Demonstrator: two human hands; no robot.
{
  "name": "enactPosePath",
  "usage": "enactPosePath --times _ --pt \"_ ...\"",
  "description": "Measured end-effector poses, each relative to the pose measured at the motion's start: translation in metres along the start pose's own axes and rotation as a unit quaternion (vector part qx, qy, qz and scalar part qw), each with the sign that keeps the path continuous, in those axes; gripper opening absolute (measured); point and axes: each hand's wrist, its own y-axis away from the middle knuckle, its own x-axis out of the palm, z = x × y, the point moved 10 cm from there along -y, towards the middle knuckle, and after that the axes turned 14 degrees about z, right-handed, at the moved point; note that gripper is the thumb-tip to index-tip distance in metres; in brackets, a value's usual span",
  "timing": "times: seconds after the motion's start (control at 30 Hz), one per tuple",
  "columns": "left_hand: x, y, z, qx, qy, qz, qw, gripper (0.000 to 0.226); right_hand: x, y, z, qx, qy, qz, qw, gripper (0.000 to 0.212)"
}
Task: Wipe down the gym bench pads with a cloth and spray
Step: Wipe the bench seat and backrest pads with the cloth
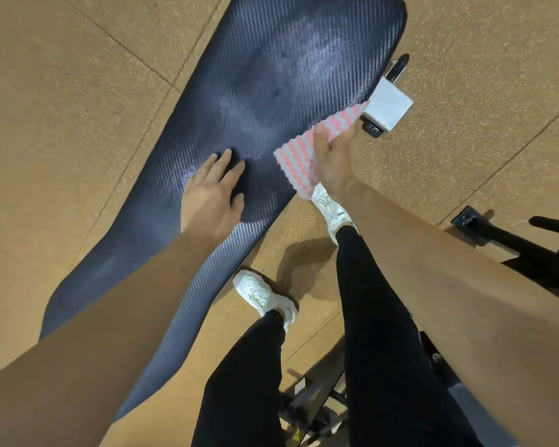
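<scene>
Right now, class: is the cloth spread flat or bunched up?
Spread flat: the cloth lies open across the pad edge, its zigzag stripes unbroken, under the right hand.

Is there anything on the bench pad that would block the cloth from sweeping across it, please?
Only the left hand, resting flat on the bench pad beside the cloth held by the right hand; the pad beyond looks bare.

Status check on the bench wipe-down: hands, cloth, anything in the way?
Left hand open, flat on bench pad. Right hand gripping pink-and-white cloth at pad's right edge. No spray bottle in view. Pad surface unobstructed.
</scene>
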Motion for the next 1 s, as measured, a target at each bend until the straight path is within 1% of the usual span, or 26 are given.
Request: enactPosePath --times 0.07,0.17,0.23,0.3,0.33,0.4,0.43,0.53,0.6,0.67,0.73,0.77,0.83,0.87,0.93,1.0 --pt "0.022 0.04 0.027 -0.045 0.004 0.006 0.999 0.065 0.009 0.004 -0.015 0.015 0.022 -0.006 1.0 0.099" --pt "0.062 0.094 0.055 -0.097 0.004 0.048 0.994 0.078 0.023 0.023 -0.015 0.018 0.058 -0.015 0.998 0.097" --pt "0.088 0.119 0.073 -0.128 0.024 0.079 0.988 0.082 0.026 0.028 -0.026 0.045 0.093 -0.03 0.994 0.095" --pt "0.103 0.128 0.082 -0.144 0.047 0.093 0.984 0.083 0.025 0.03 -0.037 0.092 0.122 -0.062 0.986 0.099" --pt "0.107 0.13 0.084 -0.143 0.054 0.093 0.984 0.083 0.028 0.033 -0.041 0.096 0.103 -0.074 0.987 0.099" --pt "0.109 0.129 0.085 -0.136 0.058 0.088 0.985 0.08 0.035 0.037 -0.046 0.073 0.062 -0.101 0.99 0.088" --pt "0.109 0.129 0.084 -0.13 0.057 0.088 0.986 0.079 0.043 0.042 -0.045 0.058 0.057 -0.109 0.991 0.084" --pt "0.108 0.13 0.088 -0.105 0.042 0.079 0.99 0.075 0.066 0.057 -0.051 0.024 0.079 -0.13 0.988 0.082" --pt "0.109 0.132 0.092 -0.074 0.04 0.058 0.995 0.074 0.086 0.063 -0.076 0.029 0.059 -0.115 0.991 0.081" --pt "0.115 0.139 0.099 -0.023 0.055 0.038 0.997 0.069 0.109 0.074 -0.102 0.045 0.028 -0.078 0.996 0.086" --pt "0.123 0.157 0.108 0.038 0.085 0.008 0.996 0.06 0.127 0.082 -0.126 0.025 0.048 -0.045 0.998 0.087" --pt "0.129 0.172 0.117 0.048 0.087 -0.005 0.995 0.058 0.135 0.085 -0.137 0.02 0.065 -0.032 0.997 0.084" --pt "0.145 0.206 0.137 0.03 0.076 -0.012 0.997 0.06 0.142 0.085 -0.161 0.015 0.096 -0.035 0.995 0.082" --pt "0.156 0.225 0.148 0.012 0.067 -0.005 0.998 0.062 0.153 0.098 -0.159 0.013 0.099 -0.033 0.994 0.083" --pt "0.18 0.26 0.168 -0.03 0.044 0.029 0.998 0.068 0.172 0.122 -0.155 -0.002 0.094 -0.034 0.995 0.086" --pt "0.202 0.285 0.183 -0.068 0.019 0.074 0.995 0.072 0.179 0.135 -0.153 -0.02 0.129 -0.042 0.991 0.079"
